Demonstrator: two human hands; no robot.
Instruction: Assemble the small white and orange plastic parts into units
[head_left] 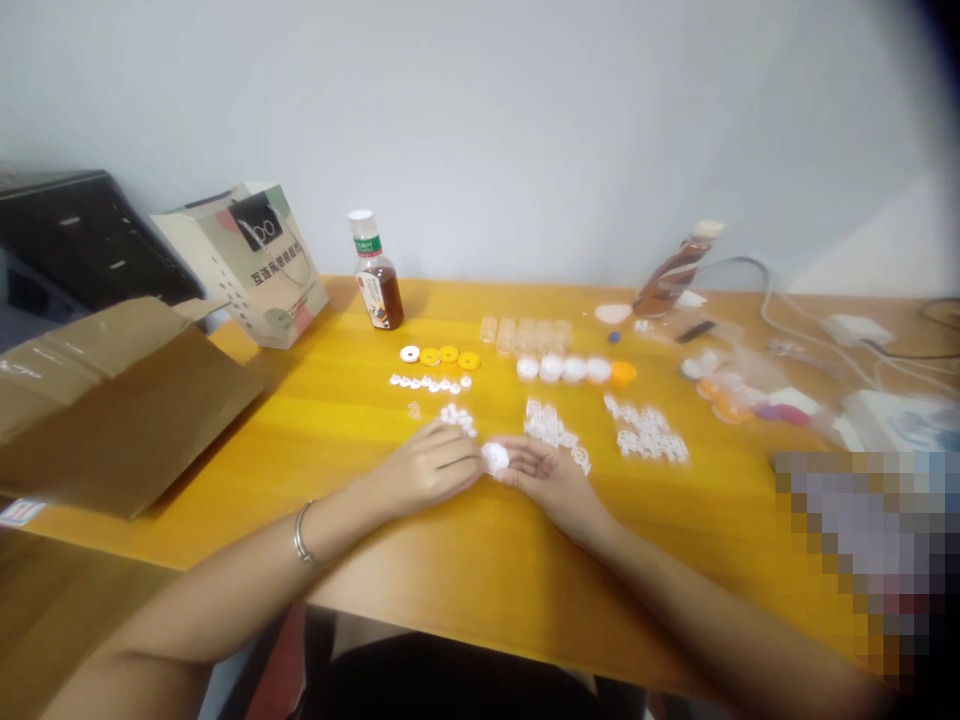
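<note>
What sort of room this is cannot be told for certain, but a small hand-assembly place at a desk is being suggested: a wooden worktop (480, 560) is being lined with sorted rows of small parts, among them yellow rings (448, 355), white discs (551, 369), clear cups (526, 335) and white lattice pieces (651, 435); a plain pale wall (480, 130) is being faced, and everyday items are being kept alongside, namely drink bottles (381, 290), a paper bag (274, 270), an open cardboard box (127, 395) and loose cables (810, 310)
</note>
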